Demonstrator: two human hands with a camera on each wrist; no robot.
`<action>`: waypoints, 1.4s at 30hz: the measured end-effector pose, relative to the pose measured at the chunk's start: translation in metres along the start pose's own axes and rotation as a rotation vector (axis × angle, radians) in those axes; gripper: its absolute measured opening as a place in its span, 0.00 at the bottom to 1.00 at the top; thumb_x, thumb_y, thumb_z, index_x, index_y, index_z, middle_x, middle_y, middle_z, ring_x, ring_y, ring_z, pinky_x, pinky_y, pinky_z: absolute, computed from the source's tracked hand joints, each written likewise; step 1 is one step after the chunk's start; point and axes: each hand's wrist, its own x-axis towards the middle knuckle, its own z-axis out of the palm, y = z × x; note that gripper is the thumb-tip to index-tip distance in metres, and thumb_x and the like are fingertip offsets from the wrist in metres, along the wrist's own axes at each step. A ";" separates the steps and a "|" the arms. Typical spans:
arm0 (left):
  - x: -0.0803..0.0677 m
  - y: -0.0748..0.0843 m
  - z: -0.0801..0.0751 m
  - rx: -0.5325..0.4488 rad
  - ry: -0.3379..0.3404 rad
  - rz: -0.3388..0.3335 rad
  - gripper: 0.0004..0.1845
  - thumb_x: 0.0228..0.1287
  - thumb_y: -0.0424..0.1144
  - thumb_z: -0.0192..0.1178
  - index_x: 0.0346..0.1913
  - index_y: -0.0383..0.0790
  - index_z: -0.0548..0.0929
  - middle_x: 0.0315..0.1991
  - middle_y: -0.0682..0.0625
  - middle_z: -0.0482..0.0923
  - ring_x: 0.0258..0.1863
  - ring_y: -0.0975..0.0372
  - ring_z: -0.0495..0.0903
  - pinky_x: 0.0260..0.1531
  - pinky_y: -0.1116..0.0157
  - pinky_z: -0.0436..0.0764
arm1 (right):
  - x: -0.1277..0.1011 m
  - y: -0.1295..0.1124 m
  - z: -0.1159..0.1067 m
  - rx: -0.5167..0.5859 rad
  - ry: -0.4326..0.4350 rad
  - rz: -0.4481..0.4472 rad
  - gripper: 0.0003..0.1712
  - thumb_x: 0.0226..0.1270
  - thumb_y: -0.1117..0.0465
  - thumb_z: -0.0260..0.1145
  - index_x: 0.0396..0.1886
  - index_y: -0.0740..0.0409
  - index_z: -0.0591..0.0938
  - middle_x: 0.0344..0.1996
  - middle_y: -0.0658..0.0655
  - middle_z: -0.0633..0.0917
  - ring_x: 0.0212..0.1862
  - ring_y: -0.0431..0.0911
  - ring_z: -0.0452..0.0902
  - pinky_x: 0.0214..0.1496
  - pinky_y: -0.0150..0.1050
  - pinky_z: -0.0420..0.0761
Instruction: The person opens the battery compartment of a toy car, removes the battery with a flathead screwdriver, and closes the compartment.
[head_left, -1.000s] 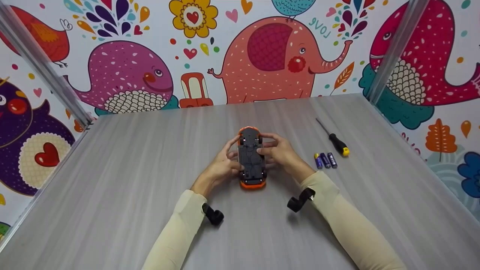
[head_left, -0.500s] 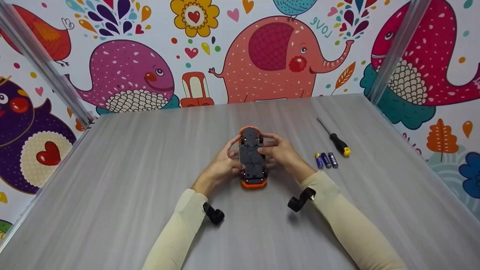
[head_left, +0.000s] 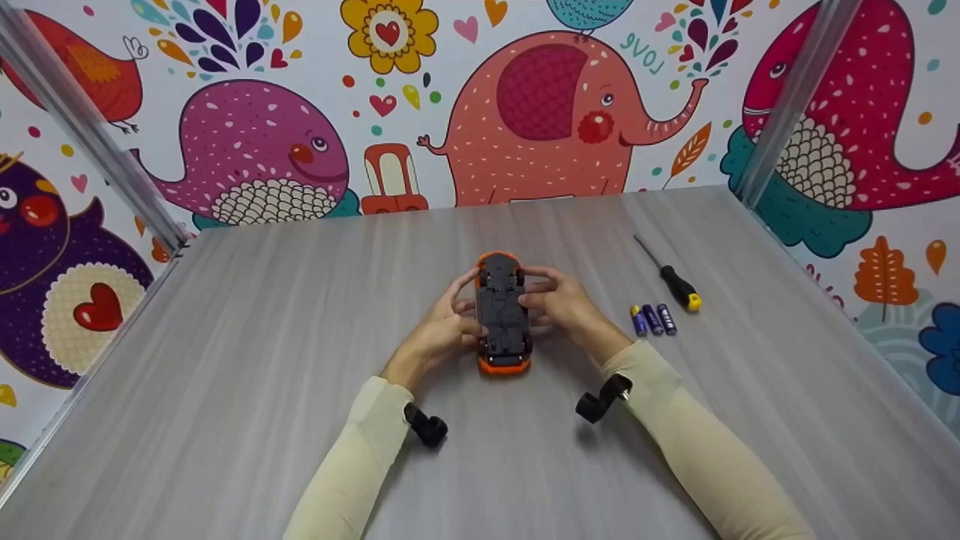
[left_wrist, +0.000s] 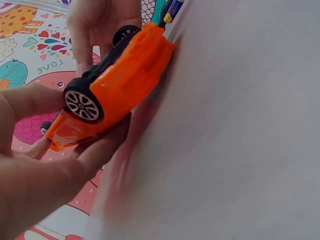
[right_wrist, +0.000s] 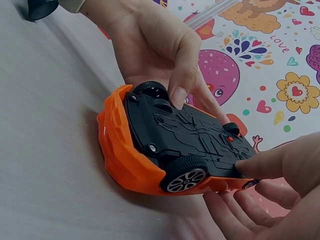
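An orange toy car [head_left: 504,315] is held upside down in the middle of the table, its black underside facing up. My left hand [head_left: 442,330] grips its left side, thumb on the underside near one end and fingers along the body. From the other side my right hand [head_left: 562,304] holds it, the thumb pressing the underside. In the right wrist view the toy car [right_wrist: 132,160] shows spoked wheels, screws and a small red spot on its base. The left wrist view shows its orange body [left_wrist: 130,75] tilted, just above the table.
To the right lie several batteries [head_left: 652,320] side by side. Beyond them is a screwdriver [head_left: 679,289] with a black and yellow handle. A wall with printed cartoon animals [head_left: 540,120] borders the grey table [head_left: 300,315] at the back.
Both hands keep their hold on the toy car. The car shifts and tilts only very slightly; the batteries and screwdriver stay put.
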 end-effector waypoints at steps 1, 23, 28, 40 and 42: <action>0.000 0.000 -0.001 0.000 0.001 0.003 0.57 0.47 0.09 0.49 0.78 0.60 0.55 0.69 0.36 0.66 0.62 0.46 0.75 0.52 0.53 0.82 | 0.000 0.000 0.000 0.003 -0.001 -0.001 0.35 0.66 0.69 0.66 0.72 0.50 0.72 0.61 0.64 0.77 0.43 0.48 0.83 0.44 0.44 0.87; -0.003 0.010 -0.004 0.054 0.091 0.047 0.33 0.74 0.35 0.54 0.78 0.39 0.58 0.74 0.40 0.64 0.62 0.51 0.78 0.49 0.60 0.83 | -0.023 -0.021 0.012 -0.017 -0.065 0.039 0.42 0.69 0.55 0.68 0.78 0.54 0.61 0.70 0.64 0.71 0.64 0.57 0.76 0.62 0.52 0.81; -0.004 0.012 -0.003 0.078 0.083 0.043 0.29 0.76 0.37 0.52 0.76 0.39 0.63 0.73 0.42 0.69 0.63 0.52 0.77 0.47 0.62 0.85 | -0.024 -0.023 0.015 -0.067 -0.052 0.058 0.52 0.62 0.51 0.74 0.79 0.54 0.56 0.70 0.64 0.70 0.65 0.57 0.76 0.63 0.52 0.80; -0.004 0.013 0.000 0.078 0.077 0.091 0.27 0.74 0.34 0.55 0.74 0.43 0.67 0.69 0.40 0.71 0.53 0.54 0.82 0.53 0.51 0.84 | -0.027 -0.023 0.013 -0.114 -0.038 0.069 0.60 0.58 0.53 0.77 0.81 0.53 0.49 0.68 0.65 0.71 0.61 0.57 0.80 0.62 0.51 0.81; -0.004 0.013 0.000 0.077 0.083 0.094 0.28 0.74 0.34 0.55 0.74 0.42 0.66 0.69 0.40 0.72 0.52 0.55 0.82 0.57 0.48 0.82 | -0.027 -0.023 0.013 -0.099 -0.049 0.061 0.60 0.57 0.54 0.77 0.81 0.51 0.49 0.68 0.65 0.71 0.60 0.57 0.80 0.61 0.51 0.82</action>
